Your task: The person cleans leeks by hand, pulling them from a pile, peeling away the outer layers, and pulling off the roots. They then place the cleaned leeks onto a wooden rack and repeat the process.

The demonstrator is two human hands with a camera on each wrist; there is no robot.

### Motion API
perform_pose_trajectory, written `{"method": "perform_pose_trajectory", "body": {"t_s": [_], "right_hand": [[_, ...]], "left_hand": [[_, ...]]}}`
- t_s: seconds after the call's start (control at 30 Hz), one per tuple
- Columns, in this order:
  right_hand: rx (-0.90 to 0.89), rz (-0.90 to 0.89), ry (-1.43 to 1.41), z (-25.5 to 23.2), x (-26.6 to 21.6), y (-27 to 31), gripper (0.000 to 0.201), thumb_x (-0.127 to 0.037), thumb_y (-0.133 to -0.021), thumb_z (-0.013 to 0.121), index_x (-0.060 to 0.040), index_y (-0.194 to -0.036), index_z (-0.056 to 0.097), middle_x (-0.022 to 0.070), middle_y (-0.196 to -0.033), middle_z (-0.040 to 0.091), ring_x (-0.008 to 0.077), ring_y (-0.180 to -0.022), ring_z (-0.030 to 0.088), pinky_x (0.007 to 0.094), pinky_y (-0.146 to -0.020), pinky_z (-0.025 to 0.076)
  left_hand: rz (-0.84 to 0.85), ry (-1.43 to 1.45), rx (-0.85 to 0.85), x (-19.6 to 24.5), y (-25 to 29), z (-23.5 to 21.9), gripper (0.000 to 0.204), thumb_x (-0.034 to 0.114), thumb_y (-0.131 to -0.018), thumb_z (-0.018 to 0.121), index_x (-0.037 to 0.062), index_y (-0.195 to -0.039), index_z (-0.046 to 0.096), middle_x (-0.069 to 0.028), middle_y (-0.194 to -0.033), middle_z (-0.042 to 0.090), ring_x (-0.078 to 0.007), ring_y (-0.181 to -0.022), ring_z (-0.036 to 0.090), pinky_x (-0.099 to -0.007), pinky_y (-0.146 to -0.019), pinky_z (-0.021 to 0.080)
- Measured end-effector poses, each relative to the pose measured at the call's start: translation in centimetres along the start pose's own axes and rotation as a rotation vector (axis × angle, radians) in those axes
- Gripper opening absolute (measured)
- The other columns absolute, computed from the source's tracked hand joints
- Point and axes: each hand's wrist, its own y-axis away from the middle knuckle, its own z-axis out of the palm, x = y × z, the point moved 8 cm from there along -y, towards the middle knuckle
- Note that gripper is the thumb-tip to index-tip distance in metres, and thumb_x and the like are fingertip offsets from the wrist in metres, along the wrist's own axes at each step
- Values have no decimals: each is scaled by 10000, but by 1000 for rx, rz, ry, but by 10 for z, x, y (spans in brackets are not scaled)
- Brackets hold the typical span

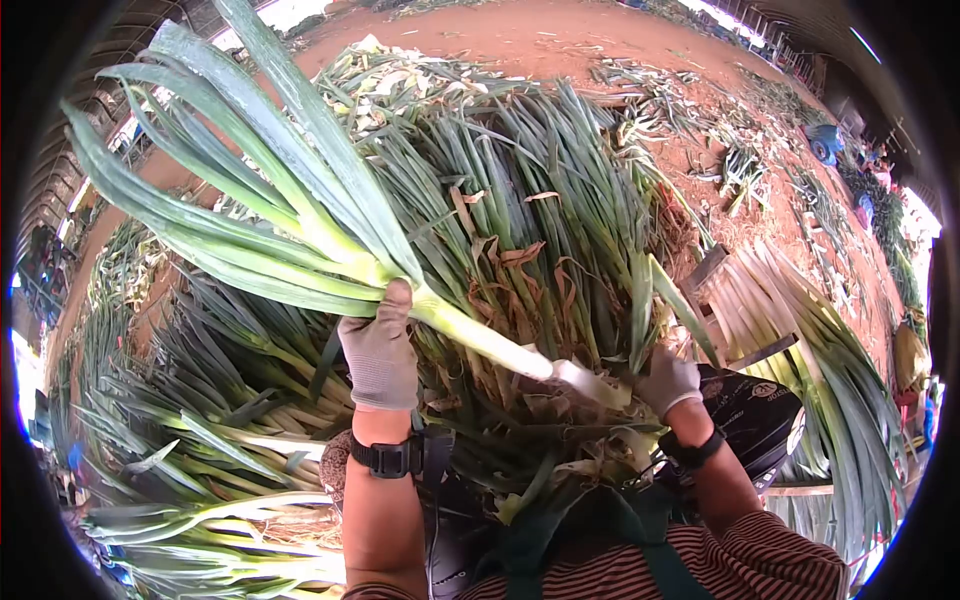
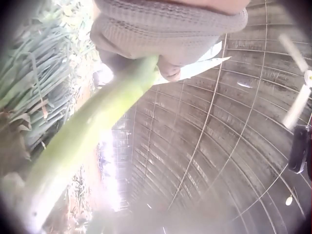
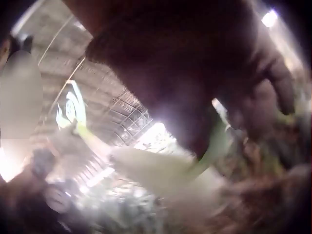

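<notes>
A long leek (image 1: 480, 335) slants across the head view, its green leaves fanned to the upper left and its pale stalk pointing down to the right. My gloved left hand (image 1: 382, 355) grips it just below the leaves, thumb laid across it; the left wrist view shows the hand wrapped over the stalk (image 2: 92, 117). At the stalk's lower end, a loose whitish outer leaf (image 1: 592, 384) peels away toward my gloved right hand (image 1: 668, 382). That hand holds the loose leaf, its fingers partly hidden. The right wrist view is dark and blurred, with the pale leaf (image 3: 151, 168) below the hand.
A dense pile of untrimmed leeks (image 1: 530, 200) with dry brown leaves stands in front. More leeks (image 1: 220, 370) lie at the left. Cleaned leeks (image 1: 800, 340) rest in a rack with metal uprights (image 1: 765, 352) at the right. Leaf scraps litter the reddish ground (image 1: 560, 40).
</notes>
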Motion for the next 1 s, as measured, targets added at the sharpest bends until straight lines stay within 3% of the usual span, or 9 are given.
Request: {"method": "perform_pose_trajectory", "body": {"t_s": [0.13,0.27,0.3,0.33,0.53,0.6,0.7,0.93,1.0], "right_hand": [[520,-618,-417,-84,-72,37,676,-281,-660,852,8,-1193,553,210,-1055,647,325,-975,639,396,-880,517],[-583,-911,-817,-8,-136,28,399,-208,-774,753,25,-1053,590,87,-821,639,181,-748,628,323,-689,526],[-1206,-687,-921,46,-127,27,309,-234,-851,713,-16,-1044,610,-5,-762,587,88,-692,565,266,-604,474],[-1327,-658,-967,43,-127,42,217,-219,-871,676,-30,-964,623,-11,-691,552,68,-579,513,258,-513,425],[-826,-510,-1000,4,-141,75,224,-250,-856,677,-41,-894,607,-2,-647,558,58,-547,511,248,-481,398],[-613,-458,-856,16,-136,63,327,-305,-809,712,-22,-938,612,78,-712,633,168,-601,613,319,-548,472],[-22,-510,-514,3,-131,48,466,-344,-728,743,-5,-1019,613,156,-787,666,242,-726,677,375,-676,527],[-302,-621,-1125,-13,-111,57,509,-248,-728,763,-11,-1135,569,201,-858,667,316,-827,680,387,-724,528],[-50,-515,-912,-28,-101,63,487,-200,-724,751,-23,-1122,533,188,-854,670,347,-811,670,411,-706,526]], "left_hand": [[-109,266,-160,-26,1,16,335,138,-873,704,50,-1173,587,-48,-1058,635,-212,-972,627,-395,-910,529],[-215,227,-308,-5,17,53,461,141,-831,744,2,-1220,540,-93,-1117,633,-265,-1006,647,-417,-951,541],[-205,225,-335,-6,16,50,495,175,-821,760,-11,-1221,535,-95,-1114,637,-255,-973,662,-394,-884,569],[-234,220,-308,-8,15,47,501,188,-821,762,-12,-1221,535,-93,-1110,638,-252,-972,663,-390,-878,568],[-362,144,-165,-17,20,41,333,259,-850,745,42,-1045,585,6,-841,619,-90,-596,569,-217,-465,419],[-468,175,-69,-32,19,27,196,83,-875,683,71,-1059,618,-3,-953,641,-122,-836,630,-283,-724,543],[-475,37,65,-34,24,23,88,40,-872,658,80,-936,613,3,-867,612,-105,-767,601,-266,-695,528],[-351,109,-137,-48,21,29,317,41,-868,666,56,-1172,576,-37,-1049,636,-189,-921,646,-362,-762,570],[-331,98,-183,-49,30,34,255,-17,-847,625,43,-1091,583,-50,-1026,634,-214,-919,651,-419,-790,575]]}}
